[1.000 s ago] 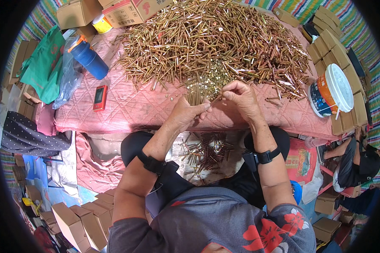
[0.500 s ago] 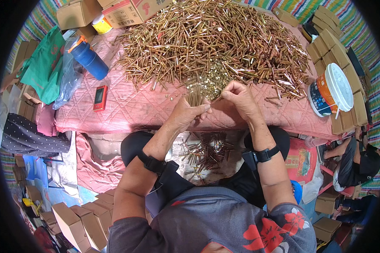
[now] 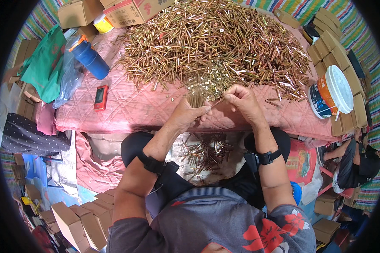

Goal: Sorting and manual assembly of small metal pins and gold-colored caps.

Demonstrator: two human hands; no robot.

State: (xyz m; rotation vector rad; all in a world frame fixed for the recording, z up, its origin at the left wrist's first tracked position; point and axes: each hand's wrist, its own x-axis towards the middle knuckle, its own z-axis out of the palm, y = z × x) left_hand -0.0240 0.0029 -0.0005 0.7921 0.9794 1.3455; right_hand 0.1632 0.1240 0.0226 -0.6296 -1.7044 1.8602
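My left hand [image 3: 185, 113] is closed around an upright bundle of thin brass-coloured metal bolts [image 3: 196, 99]. Beside it, my right hand [image 3: 242, 101] pinches a single bolt [image 3: 218, 102] that slants toward the left hand's fingers. Just beyond both hands lies a patch of small loose metal pieces [image 3: 217, 78], perhaps nuts and washers, too small to tell. A large heap of similar bolts [image 3: 215, 36] spreads behind it across the quilted pink cover [image 3: 135, 101]. More bolts [image 3: 209, 152] lie in a pale hollow between my knees.
To the left are a blue bottle [image 3: 90, 59], a small red device [image 3: 100, 98] and a green bag [image 3: 44, 63]. A white-lidded bucket [image 3: 331, 90] stands at the right edge. Cardboard boxes [image 3: 82, 223] surround the work place; another person [image 3: 356, 164] sits at the far right.
My right hand has drawn slightly right and down, and more of the bolt in its pinch shows. My left hand stays nearly in place with its bundle.
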